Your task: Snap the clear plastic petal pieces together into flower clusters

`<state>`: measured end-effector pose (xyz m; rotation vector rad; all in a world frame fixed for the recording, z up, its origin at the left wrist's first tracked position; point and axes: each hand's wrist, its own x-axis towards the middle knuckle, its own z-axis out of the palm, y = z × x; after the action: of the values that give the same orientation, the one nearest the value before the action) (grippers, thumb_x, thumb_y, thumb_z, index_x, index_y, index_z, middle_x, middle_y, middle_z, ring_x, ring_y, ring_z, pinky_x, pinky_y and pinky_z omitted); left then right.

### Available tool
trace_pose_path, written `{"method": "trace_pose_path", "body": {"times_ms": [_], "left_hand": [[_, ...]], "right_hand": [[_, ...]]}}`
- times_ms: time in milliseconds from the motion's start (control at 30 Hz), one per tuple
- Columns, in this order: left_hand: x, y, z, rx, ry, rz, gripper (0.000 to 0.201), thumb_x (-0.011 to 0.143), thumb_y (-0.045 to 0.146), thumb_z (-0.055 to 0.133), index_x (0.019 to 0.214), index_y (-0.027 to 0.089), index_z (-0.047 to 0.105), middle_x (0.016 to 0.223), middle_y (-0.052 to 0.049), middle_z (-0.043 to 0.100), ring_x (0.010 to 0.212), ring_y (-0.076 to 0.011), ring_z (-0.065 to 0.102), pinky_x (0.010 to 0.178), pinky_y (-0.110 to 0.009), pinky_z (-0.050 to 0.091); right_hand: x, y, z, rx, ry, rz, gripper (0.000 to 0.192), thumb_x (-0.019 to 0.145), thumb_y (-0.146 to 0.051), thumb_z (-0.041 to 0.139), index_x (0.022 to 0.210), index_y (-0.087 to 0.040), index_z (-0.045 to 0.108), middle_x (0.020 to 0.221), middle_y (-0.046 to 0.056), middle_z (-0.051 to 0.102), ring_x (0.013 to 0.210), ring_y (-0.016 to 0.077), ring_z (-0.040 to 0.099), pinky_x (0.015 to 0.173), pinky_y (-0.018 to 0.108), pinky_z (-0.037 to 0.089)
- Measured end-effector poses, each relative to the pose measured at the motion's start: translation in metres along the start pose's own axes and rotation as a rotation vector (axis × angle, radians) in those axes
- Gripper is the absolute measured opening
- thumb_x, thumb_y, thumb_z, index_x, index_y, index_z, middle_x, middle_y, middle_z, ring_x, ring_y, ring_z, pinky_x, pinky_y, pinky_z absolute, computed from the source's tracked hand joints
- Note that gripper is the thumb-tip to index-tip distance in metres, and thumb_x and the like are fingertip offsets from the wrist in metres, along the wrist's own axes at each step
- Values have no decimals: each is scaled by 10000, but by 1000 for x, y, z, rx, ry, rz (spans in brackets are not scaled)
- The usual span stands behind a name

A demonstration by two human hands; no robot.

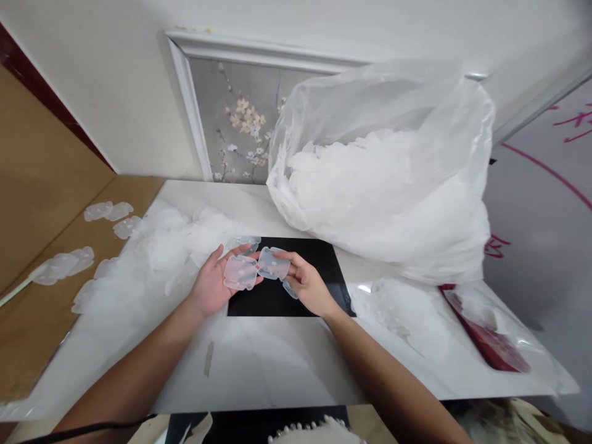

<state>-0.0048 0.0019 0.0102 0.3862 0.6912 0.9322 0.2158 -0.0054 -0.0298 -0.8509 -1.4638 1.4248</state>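
White table (282,357), black mat (277,302) on it. Over mat, nearly edge to edge, line running left-right: translucent left piece (240,273) on spread, palm-up left hand (215,285); similar right piece (274,264) pinched by right hand (311,287). Each hand nearest own piece. Loose heap (166,240) left of mat.

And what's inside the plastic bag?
The bag holds a heap of whitish pieces, seen near its mouth. Those deeper down are covered by the upper ones and the cloudy film, so I can't tell what lies there.
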Motion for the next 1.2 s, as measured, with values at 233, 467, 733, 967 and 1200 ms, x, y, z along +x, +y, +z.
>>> {"method": "trace_pose_path", "body": {"times_ms": [233,467,733,967,1200], "left_hand": [[0,-4,-11,67,-176,82,556,684,139,548,1237,169,592,1347,-142,612,1226,-345,570,1044,-611,401],[-2,-6,-15,312,-190,192,516,560,-43,618,982,254,636,1456,-6,515,1432,-305,351,1159,-486,312],[8,-9,-8,577,146,263,405,685,534,790,803,156,707,905,-92,752,920,-251,691,818,-332,522],[10,-15,-15,585,229,153,630,665,753,657,821,146,720,727,-68,713,727,-218,658,624,-296,486],[10,-20,-15,576,-27,-17,764,804,803,379,1118,165,658,949,-113,738,817,-229,685,668,-299,506]], "right_hand": [[-2,-5,-2,-298,180,-117,157,879,-293,604,972,-259,726,1392,80,565,1240,259,564,993,430,478],[4,-6,0,289,280,129,254,817,-470,698,897,-232,659,1050,66,726,977,234,681,837,386,557],[10,-10,-3,671,189,335,406,855,-581,616,996,-203,658,1008,82,732,949,216,702,804,339,588],[10,-9,-3,684,178,342,406,873,-608,576,967,-217,632,926,57,722,911,204,697,801,344,585],[8,-7,-4,607,174,320,441,811,-627,642,973,-217,644,928,61,716,887,212,689,780,353,575]]}}
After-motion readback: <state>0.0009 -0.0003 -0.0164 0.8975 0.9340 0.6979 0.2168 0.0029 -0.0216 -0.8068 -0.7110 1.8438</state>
